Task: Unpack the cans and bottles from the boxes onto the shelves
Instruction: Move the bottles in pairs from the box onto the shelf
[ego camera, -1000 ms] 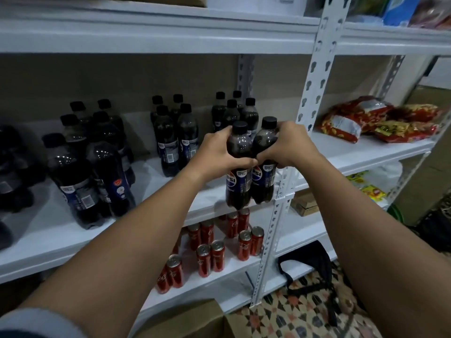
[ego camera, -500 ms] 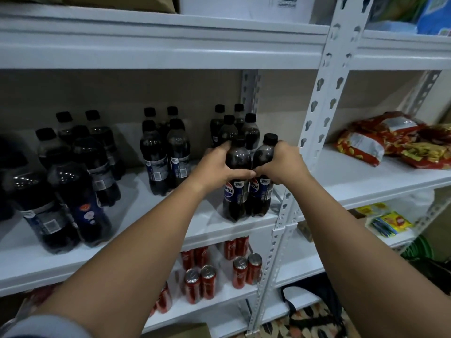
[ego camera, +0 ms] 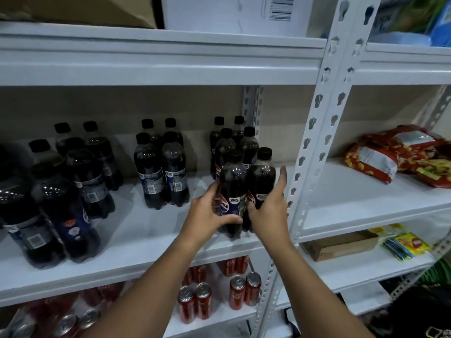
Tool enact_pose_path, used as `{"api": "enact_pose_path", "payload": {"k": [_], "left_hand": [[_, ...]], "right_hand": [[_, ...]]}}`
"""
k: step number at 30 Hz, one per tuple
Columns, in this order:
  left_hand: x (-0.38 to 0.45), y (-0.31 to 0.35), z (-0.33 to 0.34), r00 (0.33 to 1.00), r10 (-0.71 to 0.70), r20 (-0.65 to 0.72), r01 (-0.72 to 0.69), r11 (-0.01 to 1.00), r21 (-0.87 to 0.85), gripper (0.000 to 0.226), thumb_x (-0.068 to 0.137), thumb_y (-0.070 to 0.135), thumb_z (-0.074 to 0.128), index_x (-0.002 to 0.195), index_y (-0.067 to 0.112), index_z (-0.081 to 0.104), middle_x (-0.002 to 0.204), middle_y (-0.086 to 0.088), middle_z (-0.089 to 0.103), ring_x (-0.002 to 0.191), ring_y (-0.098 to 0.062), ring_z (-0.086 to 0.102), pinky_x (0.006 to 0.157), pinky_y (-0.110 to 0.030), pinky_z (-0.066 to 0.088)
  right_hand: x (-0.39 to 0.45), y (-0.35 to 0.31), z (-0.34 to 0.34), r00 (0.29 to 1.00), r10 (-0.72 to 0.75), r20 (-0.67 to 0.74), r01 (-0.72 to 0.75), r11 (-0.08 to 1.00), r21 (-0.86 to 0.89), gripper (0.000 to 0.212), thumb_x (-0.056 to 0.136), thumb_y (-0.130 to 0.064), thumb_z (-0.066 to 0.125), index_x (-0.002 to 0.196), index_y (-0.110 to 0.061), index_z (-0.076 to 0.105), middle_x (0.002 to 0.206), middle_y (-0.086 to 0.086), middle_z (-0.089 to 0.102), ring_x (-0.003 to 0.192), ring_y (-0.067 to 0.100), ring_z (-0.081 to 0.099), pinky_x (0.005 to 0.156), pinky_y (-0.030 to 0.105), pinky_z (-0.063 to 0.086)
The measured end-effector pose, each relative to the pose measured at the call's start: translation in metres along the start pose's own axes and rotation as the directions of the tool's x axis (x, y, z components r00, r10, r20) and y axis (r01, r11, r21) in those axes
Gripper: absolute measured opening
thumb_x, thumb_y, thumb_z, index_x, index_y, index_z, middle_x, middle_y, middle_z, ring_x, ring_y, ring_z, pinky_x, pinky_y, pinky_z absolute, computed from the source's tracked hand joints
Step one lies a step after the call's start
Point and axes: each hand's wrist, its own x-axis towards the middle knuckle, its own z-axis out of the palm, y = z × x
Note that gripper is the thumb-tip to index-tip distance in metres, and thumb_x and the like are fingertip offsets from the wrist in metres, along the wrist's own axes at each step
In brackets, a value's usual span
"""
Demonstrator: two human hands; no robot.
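Two dark cola bottles point(ego camera: 246, 191) are standing upright side by side at the front edge of the middle shelf point(ego camera: 151, 242), just beside the white upright post point(ego camera: 314, 142). The left hand point(ego camera: 207, 213) is curling round the left bottle of the pair, thumb crossing its lower label, so that grip is clamped on it. The right hand point(ego camera: 268, 211) is resting against the right bottle with fingers straight and apart, grip loose. Directly behind the pair four more bottles point(ego camera: 231, 142) are standing; further left other bottle groups point(ego camera: 161, 169) are sitting on the same shelf. The lower shelf is holding red cans point(ego camera: 219, 296) upright in pairs. To the right, snack bags point(ego camera: 395, 154) are lying on a neighbouring shelf.
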Motion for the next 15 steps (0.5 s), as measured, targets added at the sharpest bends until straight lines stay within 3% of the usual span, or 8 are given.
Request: {"api": "enact_pose_path", "payload": {"k": [3, 7, 11, 15], "left_hand": [[-0.01, -0.011, 0.009, 0.999, -0.033, -0.034, 0.031, 0.998, -0.051, 0.091, 0.061, 0.036, 0.097, 0.141, 0.028, 0.056, 0.116, 0.014, 0.074, 0.107, 0.001, 0.069, 0.1, -0.03, 0.056], [-0.012, -0.013, 0.018, 0.996, -0.071, -0.063, 0.064, 0.992, -0.108, 0.083, 0.066, 0.03, 0.095, 0.14, 0.024, 0.059, 0.114, 0.014, 0.075, 0.105, 0.0, 0.071, 0.095, -0.023, 0.056], [-0.012, -0.012, 0.026, 0.993, -0.083, -0.089, 0.07, 0.988, -0.136, 0.08, 0.07, 0.028, 0.093, 0.142, 0.026, 0.058, 0.113, 0.019, 0.074, 0.104, 0.002, 0.07, 0.093, -0.017, 0.055], [-0.014, -0.008, 0.034, 0.989, -0.087, -0.117, 0.069, 0.986, -0.152, 0.079, 0.072, 0.024, 0.093, 0.143, 0.023, 0.058, 0.111, 0.025, 0.074, 0.104, 0.005, 0.069, 0.088, -0.01, 0.051]], "right_hand": [[-0.016, 0.019, 0.013, 0.998, -0.032, -0.061, 0.038, 0.994, 0.106, 0.108, 0.092, -0.004, 0.066, 0.153, -0.049, -0.011, 0.159, 0.005, 0.033, 0.141, 0.023, 0.042, 0.113, 0.044, 0.042], [-0.03, 0.041, 0.025, 0.996, -0.067, -0.064, 0.074, 0.99, 0.12, 0.096, 0.098, -0.009, 0.06, 0.152, -0.05, -0.008, 0.167, -0.005, 0.011, 0.151, 0.009, 0.017, 0.123, 0.04, 0.026], [-0.035, 0.051, 0.035, 0.986, -0.102, -0.131, 0.111, 0.992, 0.063, 0.084, 0.104, -0.025, 0.05, 0.153, -0.051, -0.013, 0.161, 0.001, 0.021, 0.15, 0.017, 0.023, 0.12, 0.039, 0.032], [-0.034, 0.054, 0.041, 0.984, -0.094, -0.148, 0.103, 0.993, 0.058, 0.084, 0.106, -0.024, 0.044, 0.15, -0.054, -0.02, 0.161, 0.003, 0.02, 0.15, 0.021, 0.023, 0.118, 0.038, 0.031]]}}
